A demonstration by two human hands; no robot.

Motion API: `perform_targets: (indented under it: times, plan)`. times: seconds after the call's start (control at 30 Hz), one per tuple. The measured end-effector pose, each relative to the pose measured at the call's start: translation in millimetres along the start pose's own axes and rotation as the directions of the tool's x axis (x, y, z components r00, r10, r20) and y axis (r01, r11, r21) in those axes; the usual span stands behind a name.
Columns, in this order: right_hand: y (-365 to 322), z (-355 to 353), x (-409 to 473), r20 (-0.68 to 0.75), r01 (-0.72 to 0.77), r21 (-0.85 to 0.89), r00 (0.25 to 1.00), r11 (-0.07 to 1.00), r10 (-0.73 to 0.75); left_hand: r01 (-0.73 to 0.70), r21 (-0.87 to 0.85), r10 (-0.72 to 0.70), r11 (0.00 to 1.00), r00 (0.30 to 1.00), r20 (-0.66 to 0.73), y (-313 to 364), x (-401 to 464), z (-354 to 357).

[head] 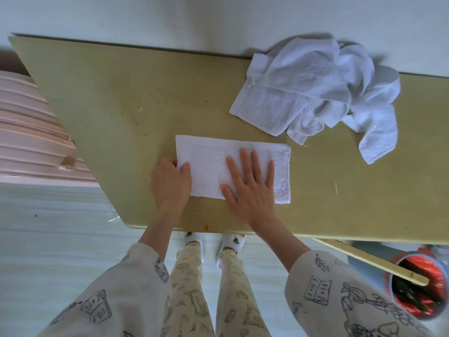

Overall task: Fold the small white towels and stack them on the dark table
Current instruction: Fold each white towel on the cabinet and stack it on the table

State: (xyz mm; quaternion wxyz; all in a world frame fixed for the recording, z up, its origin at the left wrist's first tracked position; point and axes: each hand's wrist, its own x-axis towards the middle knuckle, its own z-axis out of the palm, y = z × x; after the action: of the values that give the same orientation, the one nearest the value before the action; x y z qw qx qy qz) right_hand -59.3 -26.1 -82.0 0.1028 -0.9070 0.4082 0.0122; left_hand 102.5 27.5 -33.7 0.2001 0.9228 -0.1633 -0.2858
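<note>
A home, by the look of it: printed pyjama sleeves (352,295), socked feet (193,239) on pale floor, a lined waste bin (418,285) beside a scuffed tabletop (109,93).

Wall (170,15): I see it plain and pale, running along the table's far edge.
Floor (60,239): pale, with faint wavy streaks, below me.
Cabinet (29,132): pink and ridged, just left of the table.
Bin (418,285): lower right, red-lined, dark stuff inside.
Light: I read it as soft and even, with faint shadows.
</note>
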Motion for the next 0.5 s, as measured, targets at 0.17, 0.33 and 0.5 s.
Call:
perform_targets:
  times: [0.17,0.33,0.5]
  plan:
    - [-7,1,-6,0.003,-0.033,-0.002,0.999,0.999,0.033,0.143,-0.299,-0.097,0.943,0.982,0.164,-3,9,-11]
    - [-8,0,-6,0.044,-0.032,-0.007,0.999,0.999,0.032,0.109,-0.314,-0.073,0.943,0.99,0.122,4,16,-11]
    - [-9,-14,0,0.14,-0.066,0.132,0.989,0.989,0.048,-0.127,-0.312,0.11,0.942,0.991,-0.07,20,0,-18]
